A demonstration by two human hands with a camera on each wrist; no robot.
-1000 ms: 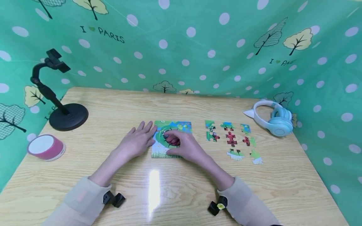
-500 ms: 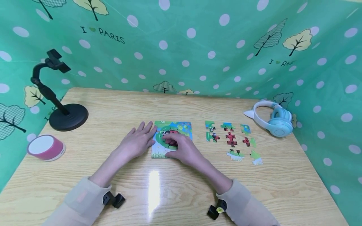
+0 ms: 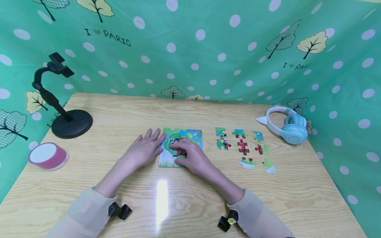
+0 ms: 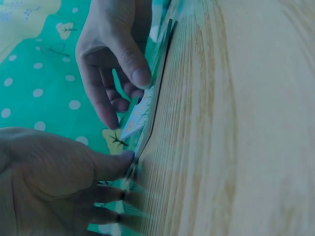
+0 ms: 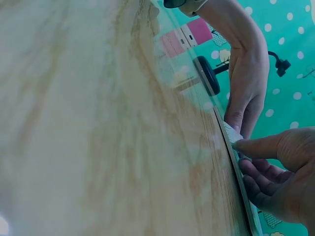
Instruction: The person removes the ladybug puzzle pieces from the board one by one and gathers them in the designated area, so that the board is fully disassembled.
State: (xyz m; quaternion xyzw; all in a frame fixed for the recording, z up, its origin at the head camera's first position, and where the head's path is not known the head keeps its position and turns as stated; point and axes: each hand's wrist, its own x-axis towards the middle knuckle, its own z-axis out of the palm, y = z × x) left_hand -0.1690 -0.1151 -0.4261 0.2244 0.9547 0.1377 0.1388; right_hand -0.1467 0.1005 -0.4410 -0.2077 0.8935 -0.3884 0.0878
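Note:
A square ladybug jigsaw puzzle (image 3: 169,162) lies flat on the table. My left hand (image 3: 145,147) lies with spread fingers at its left edge, the thumb touching the rim. Over the puzzle's middle and right part, my right hand (image 3: 192,157) has thumb and fingers bent down, hiding much of the ladybug. In the left wrist view, a pale puzzle piece (image 4: 134,122) with green grass stands tilted up from the board at the right hand's fingers. The right thumb (image 5: 256,146) meets that piece in the right wrist view, so the hand seems to pinch it.
Several loose puzzle pieces (image 3: 243,147) lie in rough rows right of the puzzle. Blue-and-white headphones (image 3: 294,132) rest at the back right. A black phone stand (image 3: 72,123) and a pink-and-white round container (image 3: 49,156) stand at the left. A polka-dot curtain (image 3: 190,49) hangs behind.
My right hand has shifted slightly left and down over the puzzle, and its fingers have drawn in around a piece there. My left hand stays put.

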